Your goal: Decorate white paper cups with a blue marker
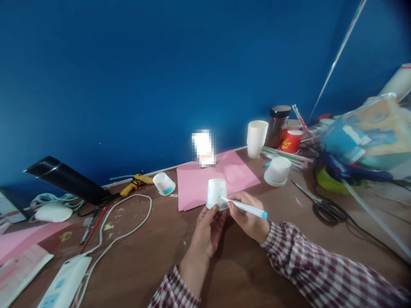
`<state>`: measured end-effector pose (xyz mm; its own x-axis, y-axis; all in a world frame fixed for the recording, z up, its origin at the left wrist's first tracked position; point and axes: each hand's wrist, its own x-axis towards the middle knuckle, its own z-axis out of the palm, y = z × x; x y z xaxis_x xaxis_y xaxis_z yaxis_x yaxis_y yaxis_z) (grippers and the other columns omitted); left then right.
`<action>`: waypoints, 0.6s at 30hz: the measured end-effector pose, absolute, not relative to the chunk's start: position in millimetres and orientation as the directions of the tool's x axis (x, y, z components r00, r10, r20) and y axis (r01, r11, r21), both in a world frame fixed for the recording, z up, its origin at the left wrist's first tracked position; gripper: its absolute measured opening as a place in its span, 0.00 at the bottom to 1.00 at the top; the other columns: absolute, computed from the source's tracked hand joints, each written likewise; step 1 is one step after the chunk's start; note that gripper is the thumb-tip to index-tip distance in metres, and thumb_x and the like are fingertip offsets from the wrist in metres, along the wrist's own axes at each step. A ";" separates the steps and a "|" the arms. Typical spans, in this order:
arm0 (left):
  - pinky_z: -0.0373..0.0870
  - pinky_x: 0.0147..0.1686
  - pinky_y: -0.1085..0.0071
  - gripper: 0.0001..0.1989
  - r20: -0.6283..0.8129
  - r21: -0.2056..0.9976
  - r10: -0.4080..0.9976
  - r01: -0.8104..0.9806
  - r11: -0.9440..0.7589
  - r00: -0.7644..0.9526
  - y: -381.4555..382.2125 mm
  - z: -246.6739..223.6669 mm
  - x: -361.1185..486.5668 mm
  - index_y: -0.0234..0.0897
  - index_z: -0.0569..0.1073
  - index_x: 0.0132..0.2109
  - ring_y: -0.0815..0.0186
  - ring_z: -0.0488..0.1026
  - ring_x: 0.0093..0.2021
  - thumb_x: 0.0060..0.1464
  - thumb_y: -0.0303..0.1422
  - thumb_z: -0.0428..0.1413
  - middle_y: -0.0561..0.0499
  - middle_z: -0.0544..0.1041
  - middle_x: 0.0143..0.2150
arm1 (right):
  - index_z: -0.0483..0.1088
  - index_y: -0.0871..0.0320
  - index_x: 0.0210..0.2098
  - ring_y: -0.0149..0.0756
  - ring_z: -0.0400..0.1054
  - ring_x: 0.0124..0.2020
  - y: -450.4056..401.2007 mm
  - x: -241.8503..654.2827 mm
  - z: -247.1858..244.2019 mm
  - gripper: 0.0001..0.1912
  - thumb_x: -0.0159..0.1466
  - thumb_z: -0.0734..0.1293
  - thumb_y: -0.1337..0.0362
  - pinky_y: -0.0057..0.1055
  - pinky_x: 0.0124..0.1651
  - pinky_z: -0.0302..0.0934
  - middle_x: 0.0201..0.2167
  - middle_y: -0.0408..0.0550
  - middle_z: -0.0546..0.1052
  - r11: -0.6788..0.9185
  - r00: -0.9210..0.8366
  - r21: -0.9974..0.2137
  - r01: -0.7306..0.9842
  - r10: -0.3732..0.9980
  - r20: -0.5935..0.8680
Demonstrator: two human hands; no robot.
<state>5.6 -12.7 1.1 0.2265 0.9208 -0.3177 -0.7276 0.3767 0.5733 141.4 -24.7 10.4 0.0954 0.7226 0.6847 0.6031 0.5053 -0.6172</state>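
Note:
A white paper cup (216,192) with light blue marks is held upside down by its rim in my left hand (209,231). My right hand (249,216) grips a white marker (248,208) with a light blue end, its tip touching or very near the cup's side. Behind the cup, pink paper (192,184) lies on the brown table (244,273). To the left of the paper sits another white cup (163,184) with a blue patch. On the right, an upturned white cup (278,170) rests near a taller stack of white cups (256,137).
Black scissors (327,209) lie at the right, near a blue glue gun (362,171) and a plastic bag (369,132). A red cup (291,141) stands by a dark jar (278,124). At the left are a white cable (128,233), power strip (66,282) and black cylinder (69,177).

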 end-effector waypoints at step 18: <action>0.78 0.40 0.76 0.04 -0.368 0.526 0.910 -0.764 0.374 0.192 -11.4 0.8 3.0 0.31 0.78 0.33 0.68 0.80 0.34 0.49 0.21 0.62 0.48 0.82 0.34 | 0.71 0.57 0.34 0.32 0.72 0.27 -20.0 145.5 6.7 0.04 0.65 0.65 0.66 0.26 0.34 0.66 0.27 0.44 0.77 0.476 0.141 -0.649 0.594 0.732 0.666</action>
